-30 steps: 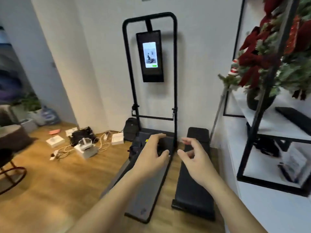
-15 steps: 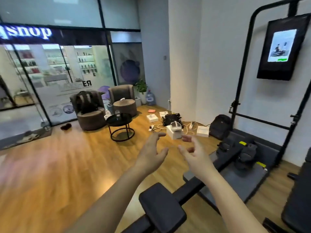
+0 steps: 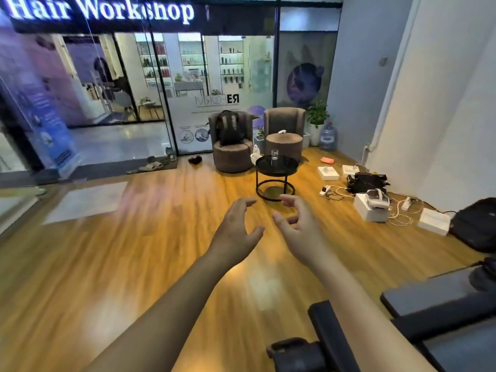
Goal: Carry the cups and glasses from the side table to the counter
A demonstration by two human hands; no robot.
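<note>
A clear glass [image 3: 274, 154] stands upright on a round black side table [image 3: 287, 167] across the room, in front of two brown armchairs. My left hand [image 3: 236, 232] and my right hand [image 3: 299, 226] are held out in front of me, side by side, well short of the table. Both have loosely curled fingers and hold nothing. No counter is in view.
Two brown armchairs [image 3: 285, 130] stand behind the table, one bearing a black backpack [image 3: 229, 127]. White boxes, a headset [image 3: 375, 197] and cables litter the floor at the right. Black exercise benches [image 3: 434, 299] lie at the lower right. A glass shopfront fills the back.
The view has swung left, from the wall-mounted screen and benches to the seating area. The side table now lies straight ahead. My hands keep the same empty pose.
</note>
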